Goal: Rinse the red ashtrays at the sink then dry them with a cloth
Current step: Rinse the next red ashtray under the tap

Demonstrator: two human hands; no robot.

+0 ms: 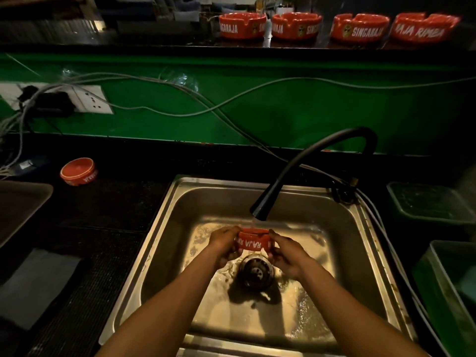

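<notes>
Both hands hold one red ashtray (252,240) with white lettering over the steel sink (164,222), just below the black tap spout (260,208). My left hand (223,245) grips its left side and my right hand (285,251) grips its right side. Water wets the sink floor around the drain (256,272). Another red ashtray (78,171) stands on the dark counter at the left. Several more red ashtrays (360,27) sit in a row on the high ledge at the back. A dark cloth (36,284) lies on the counter at lower left.
A green wall (283,114) carries loose grey cables and a socket plate (85,99) at the left. Green plastic tubs (443,287) stand right of the sink. A dark tray (20,204) sits at the far left on the counter.
</notes>
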